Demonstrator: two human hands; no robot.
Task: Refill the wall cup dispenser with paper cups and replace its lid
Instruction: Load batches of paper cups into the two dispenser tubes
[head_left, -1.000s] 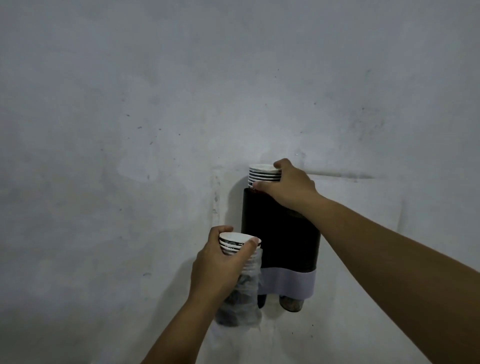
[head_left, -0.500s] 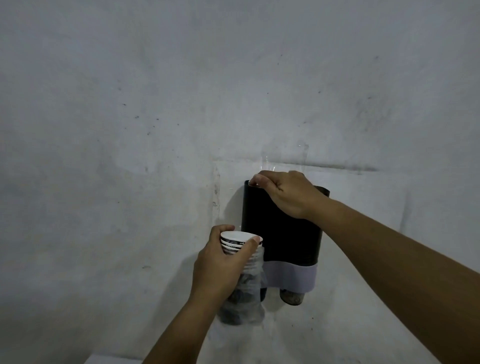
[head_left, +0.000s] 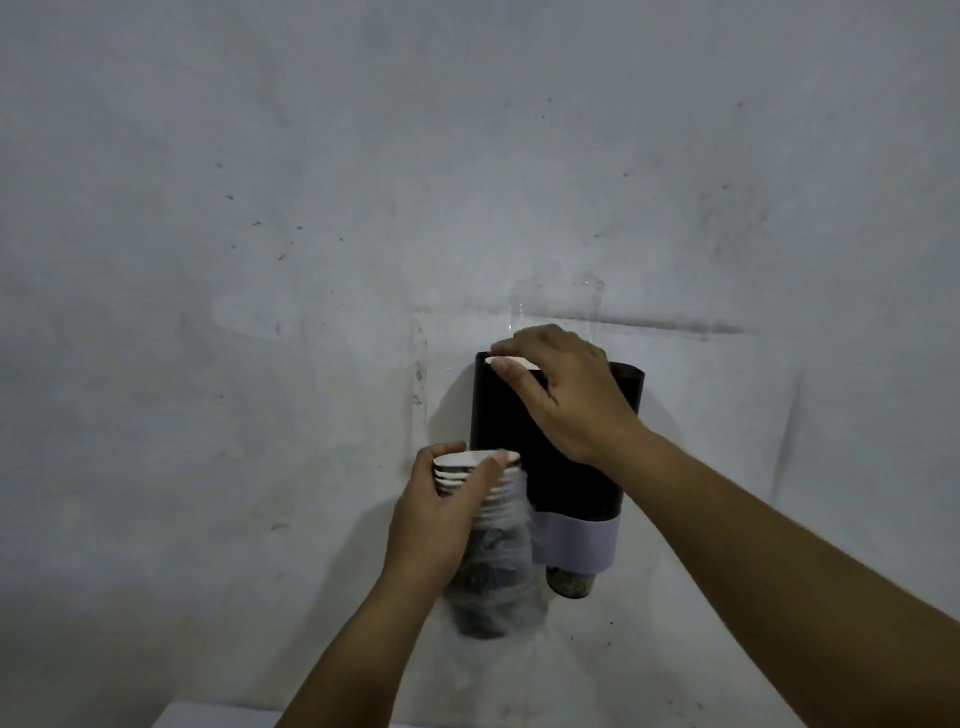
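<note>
A black tube-shaped cup dispenser (head_left: 524, 431) with a pale band at its base hangs on the wall, top uncovered. A cup bottom (head_left: 569, 584) pokes out underneath it. My right hand (head_left: 563, 389) rests over the dispenser's top rim, fingers pinching the white rim of a paper cup (head_left: 514, 362) that sits nearly level with the opening. My left hand (head_left: 441, 519) grips a stack of paper cups (head_left: 480, 483) in a clear plastic sleeve (head_left: 493, 582), just left of the dispenser's lower half. No lid is in sight.
A bare grey, stained wall (head_left: 311, 208) fills the view. A pale flat surface edge (head_left: 218, 719) shows at the bottom left. A clear plastic mount (head_left: 592, 291) glints above the dispenser.
The cups that stood above the dispenser's rim a second ago have sunk into the tube under my right hand. My left hand kept its sleeved stack in place.
</note>
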